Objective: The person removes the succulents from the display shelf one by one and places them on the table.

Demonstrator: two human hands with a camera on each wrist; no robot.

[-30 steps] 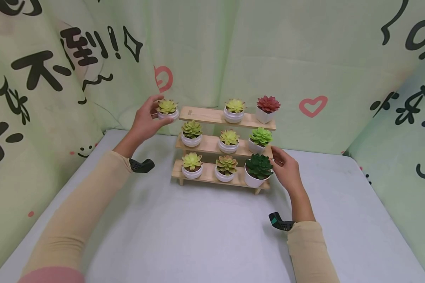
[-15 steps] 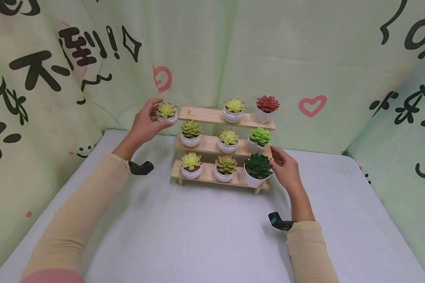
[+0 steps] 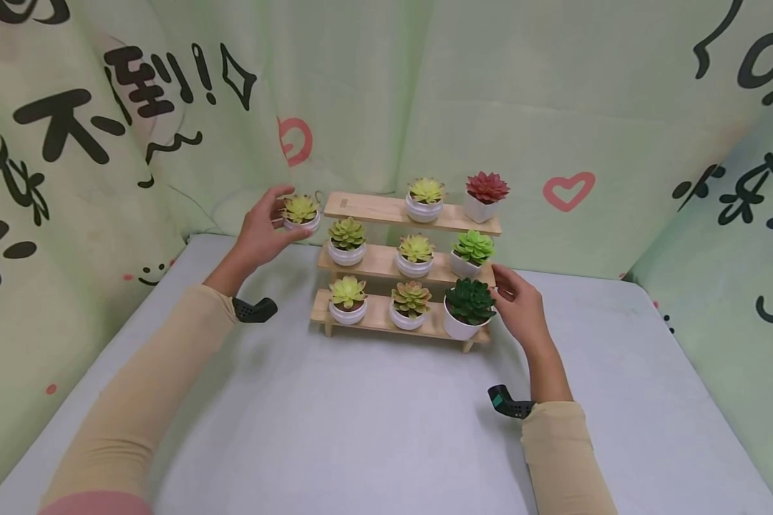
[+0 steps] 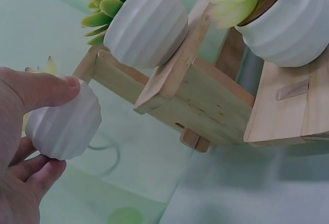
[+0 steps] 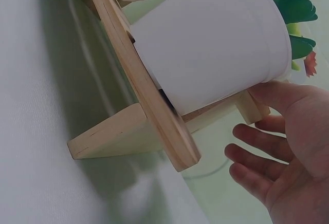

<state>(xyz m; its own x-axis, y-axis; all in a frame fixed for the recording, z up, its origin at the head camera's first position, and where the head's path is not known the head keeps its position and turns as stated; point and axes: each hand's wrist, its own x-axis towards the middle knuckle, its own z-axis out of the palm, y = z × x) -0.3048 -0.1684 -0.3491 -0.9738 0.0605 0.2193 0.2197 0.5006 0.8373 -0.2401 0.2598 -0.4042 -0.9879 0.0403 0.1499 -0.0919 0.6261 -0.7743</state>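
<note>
At the left end of the three-tier wooden stand point(image 3: 368, 209), my left hand point(image 3: 258, 232) holds a small white pot point(image 4: 64, 124) with a yellow-green succulent point(image 3: 300, 208) in the air, thumb on one side and fingers on the other. It hangs beside the top shelf, apart from it. My right hand point(image 3: 520, 307) is at the stand's right side; in the right wrist view its thumb and index finger pinch a wooden side piece point(image 5: 252, 108) behind a large white pot point(image 5: 211, 44). The other fingers of that hand point(image 5: 300, 147) are loosely bent.
The top shelf carries a yellow-green succulent point(image 3: 426, 191) and a red one point(image 3: 487, 187) toward the right. Several potted succulents stand on the lower two shelves, including a dark green one point(image 3: 470, 301). A printed curtain point(image 3: 477, 86) hangs behind the table point(image 3: 361, 415).
The left hand has lowered slightly with the pot, staying left of the top shelf. The right hand has kept its place at the stand.
</note>
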